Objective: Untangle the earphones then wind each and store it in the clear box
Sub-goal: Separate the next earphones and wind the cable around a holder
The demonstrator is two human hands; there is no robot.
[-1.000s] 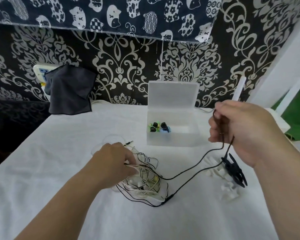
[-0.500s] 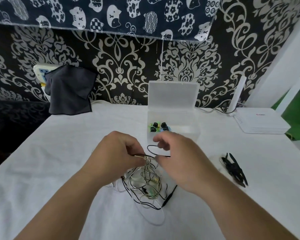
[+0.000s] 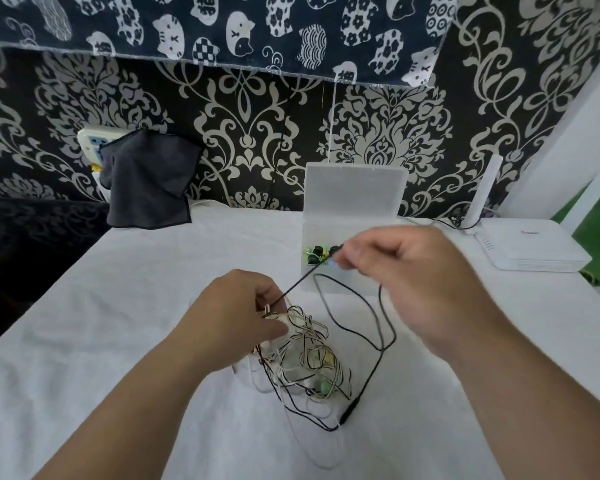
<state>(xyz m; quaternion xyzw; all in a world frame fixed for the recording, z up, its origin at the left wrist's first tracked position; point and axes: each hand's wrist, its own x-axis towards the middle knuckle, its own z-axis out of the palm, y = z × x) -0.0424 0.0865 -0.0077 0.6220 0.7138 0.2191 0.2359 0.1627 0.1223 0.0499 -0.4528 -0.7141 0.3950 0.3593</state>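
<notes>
Right now I read this as the untangling step: nothing from this bundle is wound yet. My left hand (image 3: 243,306) is curled over the top of the tangle (image 3: 305,358), pinching a few pale strands and pinning the bundle on the worktop (image 3: 136,306). My right hand (image 3: 406,271) is raised in front of the clear box (image 3: 355,194), its thumb and fingers pinched on the black cord (image 3: 305,277). A short stretch of that cord runs taut between the two hands. The rest of it hangs in loose loops to the right of the tangle and down to a dark inline piece (image 3: 349,414) lying on the cloth. The box stands open at the back, lid upright, with some small dark and green items (image 3: 317,254) already inside; I can't tell exactly what they are.

Next, I judge, the black cord needs drawing clear of the pale ones. That calls for a slow pull with the right hand while the left holds the bundle down. A hard tug would likely tighten the knot.
</notes>
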